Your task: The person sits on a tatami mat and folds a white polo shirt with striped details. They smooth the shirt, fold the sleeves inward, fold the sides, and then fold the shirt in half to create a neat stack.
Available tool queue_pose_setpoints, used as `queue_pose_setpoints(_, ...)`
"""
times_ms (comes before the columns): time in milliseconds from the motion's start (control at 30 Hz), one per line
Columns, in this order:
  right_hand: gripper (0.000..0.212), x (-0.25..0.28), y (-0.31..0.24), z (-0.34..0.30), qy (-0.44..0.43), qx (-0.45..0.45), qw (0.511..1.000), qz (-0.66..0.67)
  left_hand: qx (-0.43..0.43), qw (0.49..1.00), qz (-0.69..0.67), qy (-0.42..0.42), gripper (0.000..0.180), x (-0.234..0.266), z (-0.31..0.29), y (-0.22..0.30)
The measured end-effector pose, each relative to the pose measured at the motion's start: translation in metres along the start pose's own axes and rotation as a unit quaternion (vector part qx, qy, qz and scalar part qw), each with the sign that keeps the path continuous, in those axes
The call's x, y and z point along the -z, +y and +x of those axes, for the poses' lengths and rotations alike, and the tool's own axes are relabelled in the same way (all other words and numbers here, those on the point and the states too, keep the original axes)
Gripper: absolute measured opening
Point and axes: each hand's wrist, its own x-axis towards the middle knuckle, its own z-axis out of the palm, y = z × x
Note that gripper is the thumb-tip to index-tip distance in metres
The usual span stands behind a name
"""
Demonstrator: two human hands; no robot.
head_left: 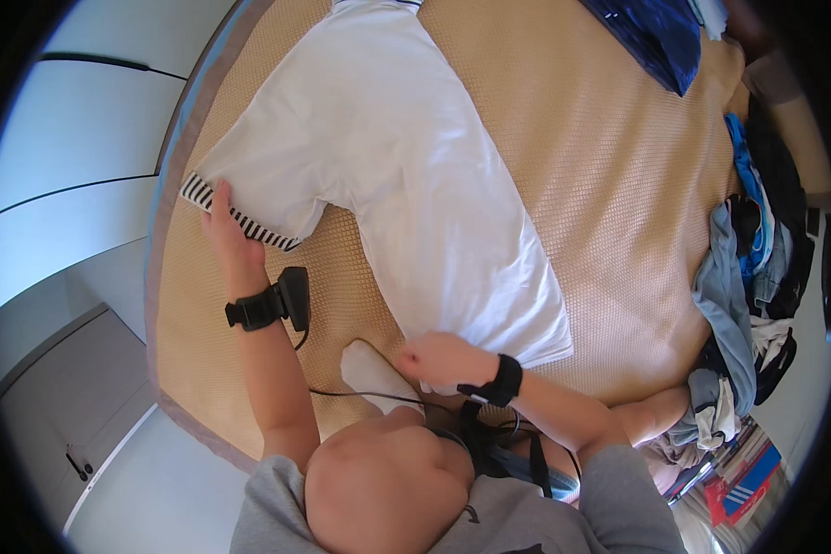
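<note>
A white shirt (pixel 415 157) lies spread over the woven mat, one sleeve pointing left and its body reaching toward me on the right. The sleeve ends in a black-and-white striped cuff (pixel 258 231); another striped edge shows at the top of the picture. My left hand (pixel 231 231) grips this cuff, one finger lying over the stripes and the others mostly hidden. Closed at the near corner of the shirt's hem, my right hand (pixel 448 360) has its fingers curled in against the cloth. Black straps circle both wrists, and the left one carries a black device (pixel 294 297).
The tan woven mat (pixel 609 212) covers the bed. A dark blue plastic bag (pixel 651 37) lies at the far right. Heaped clothes (pixel 729 277) line the right edge. My socked foot (pixel 374 374) rests near the hem, with a black cable (pixel 342 395) crossing by it.
</note>
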Motion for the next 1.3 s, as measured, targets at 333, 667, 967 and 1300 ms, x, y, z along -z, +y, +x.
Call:
queue_pose_setpoints(333, 0.032, 0.11, 0.023, 0.023, 0.287, -0.082, 0.79, 0.535, -0.047, 0.918, 0.284, -0.271, 0.042, -0.116, -0.091, 0.007)
queue_pose_setpoints(667, 0.043, 0.114, 0.028, 0.034, 0.339, -0.127, 0.72, 0.592, -0.328, 0.695, 0.501, -0.398, 0.067, -0.082, -0.078, -0.044)
queue_pose_setpoints(967, 0.044, 0.112, 0.009, 0.037, 0.415, -0.138, 0.734, 0.52, -0.262, 0.716, 0.49, -0.423, 0.074, -0.051, -0.053, -0.047)
queue_pose_setpoints(1300, 0.02, 0.129, -0.01, 0.065, 0.496, -0.079, 0.747, 0.435, -0.215, 0.843, 0.287, -0.4, 0.05, -0.033, -0.034, -0.07)
